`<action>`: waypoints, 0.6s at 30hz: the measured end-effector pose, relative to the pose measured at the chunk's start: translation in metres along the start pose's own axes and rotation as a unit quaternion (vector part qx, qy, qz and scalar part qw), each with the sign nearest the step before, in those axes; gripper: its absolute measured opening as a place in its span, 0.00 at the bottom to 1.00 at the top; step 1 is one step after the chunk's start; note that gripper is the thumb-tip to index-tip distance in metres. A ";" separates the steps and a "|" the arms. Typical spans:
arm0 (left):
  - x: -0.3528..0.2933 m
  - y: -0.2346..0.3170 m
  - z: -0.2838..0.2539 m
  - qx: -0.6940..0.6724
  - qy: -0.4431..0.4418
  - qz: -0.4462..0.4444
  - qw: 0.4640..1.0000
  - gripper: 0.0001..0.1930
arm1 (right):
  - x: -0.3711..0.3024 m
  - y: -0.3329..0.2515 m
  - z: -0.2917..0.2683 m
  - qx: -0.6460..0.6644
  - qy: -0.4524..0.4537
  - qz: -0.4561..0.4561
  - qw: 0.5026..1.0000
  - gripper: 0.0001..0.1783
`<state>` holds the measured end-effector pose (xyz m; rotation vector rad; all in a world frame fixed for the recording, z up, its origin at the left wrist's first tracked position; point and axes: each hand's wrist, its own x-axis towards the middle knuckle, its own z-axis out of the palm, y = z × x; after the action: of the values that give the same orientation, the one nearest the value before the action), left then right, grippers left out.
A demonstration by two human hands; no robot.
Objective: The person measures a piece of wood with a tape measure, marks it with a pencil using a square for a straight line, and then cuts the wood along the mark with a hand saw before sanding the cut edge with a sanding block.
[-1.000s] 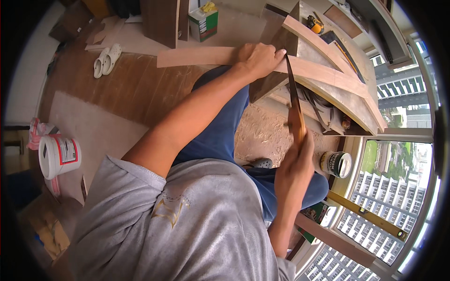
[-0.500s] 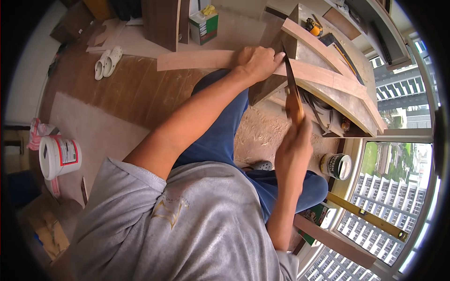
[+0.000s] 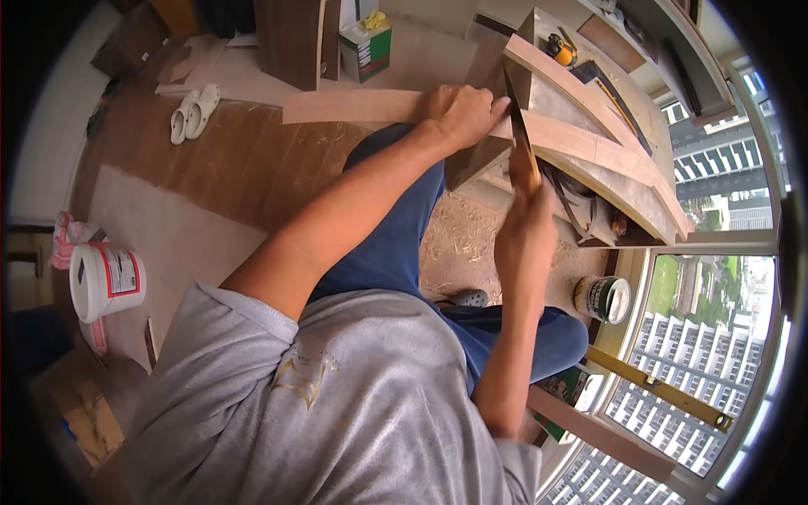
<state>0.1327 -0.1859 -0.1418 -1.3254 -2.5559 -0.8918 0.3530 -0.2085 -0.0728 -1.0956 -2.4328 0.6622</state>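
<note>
My left hand (image 3: 459, 114) presses down on a long pale wooden strip (image 3: 353, 107) where it lies across a curved wooden frame (image 3: 589, 135). My right hand (image 3: 523, 236) grips the wooden handle of a handsaw (image 3: 518, 135), whose dark blade runs up across the strip right beside my left fingers. My blue-trousered legs are under the work.
Sawdust covers the floor under the frame. A small open tin (image 3: 603, 299) stands by the window, a white bucket (image 3: 103, 279) at the left, white slippers (image 3: 192, 111) and a green-white carton (image 3: 366, 46) farther off. A yellow spirit level (image 3: 656, 387) lies along the window sill.
My right hand and the saw have moved forward, up along the cut. The left hand keeps holding the strip in the same place.
</note>
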 end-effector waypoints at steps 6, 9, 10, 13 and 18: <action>0.006 0.002 -0.008 0.005 -0.003 0.001 1.000 0.29 | -0.094 0.004 -0.031 0.041 0.002 0.058 0.997 0.13; 0.000 0.001 -0.011 0.007 0.004 -0.006 1.000 0.29 | -0.040 0.012 0.001 0.007 -0.024 0.044 0.999 0.16; 0.002 0.008 -0.010 0.003 0.010 -0.003 1.000 0.29 | -0.003 0.019 0.018 0.023 -0.018 0.027 0.999 0.15; 0.003 0.005 -0.010 -0.009 -0.012 0.011 1.000 0.25 | 0.043 0.002 0.029 -0.007 0.029 -0.024 0.999 0.15; -0.014 -0.009 -0.014 0.009 0.028 0.106 0.994 0.25 | 0.036 0.001 0.033 0.000 0.035 -0.039 0.999 0.18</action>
<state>0.1321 -0.2075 -0.1392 -1.5088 -2.3230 -0.8507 0.3140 -0.1881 -0.0943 -1.0007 -2.4036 0.5883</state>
